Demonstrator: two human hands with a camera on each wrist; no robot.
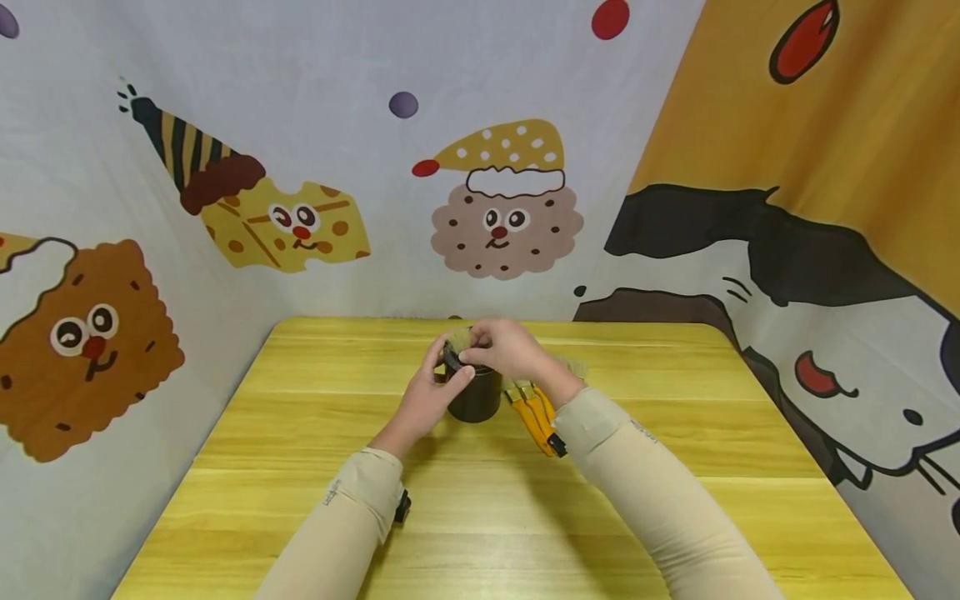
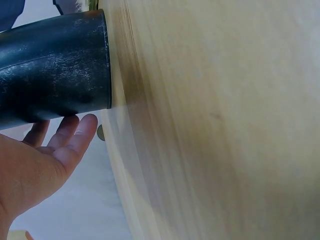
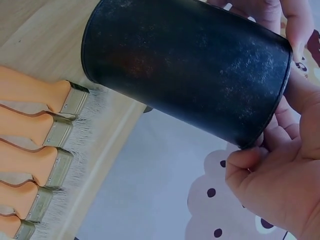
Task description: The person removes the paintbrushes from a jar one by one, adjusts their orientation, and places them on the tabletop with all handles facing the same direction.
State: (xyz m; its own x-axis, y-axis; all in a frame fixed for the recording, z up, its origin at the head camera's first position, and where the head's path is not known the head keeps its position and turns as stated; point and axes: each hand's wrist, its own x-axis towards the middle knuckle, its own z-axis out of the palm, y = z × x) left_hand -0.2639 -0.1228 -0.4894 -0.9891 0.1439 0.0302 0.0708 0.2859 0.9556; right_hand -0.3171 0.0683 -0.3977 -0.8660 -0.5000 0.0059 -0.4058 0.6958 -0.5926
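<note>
A black cylindrical cup (image 1: 474,406) stands on the table, with a pale yellow-green tuft (image 1: 459,338) showing at its mouth. My left hand (image 1: 429,390) grips the cup near the top, thumb on the near side. In the left wrist view its fingers (image 2: 75,137) lie along the cup's dark, scuffed wall (image 2: 55,65). From the right, my right hand (image 1: 513,348) reaches over the mouth. The right wrist view has its curled fingers (image 3: 245,165) pinching the rim of the cup (image 3: 190,65). The cup's inside is hidden.
Several brushes (image 1: 534,415) with orange handles, metal ferrules and pale bristles lie side by side right of the cup. Black ends (image 1: 557,445) show on their handles. Behind the wooden table (image 1: 315,467) hangs a cloth printed with cartoon figures (image 1: 504,229).
</note>
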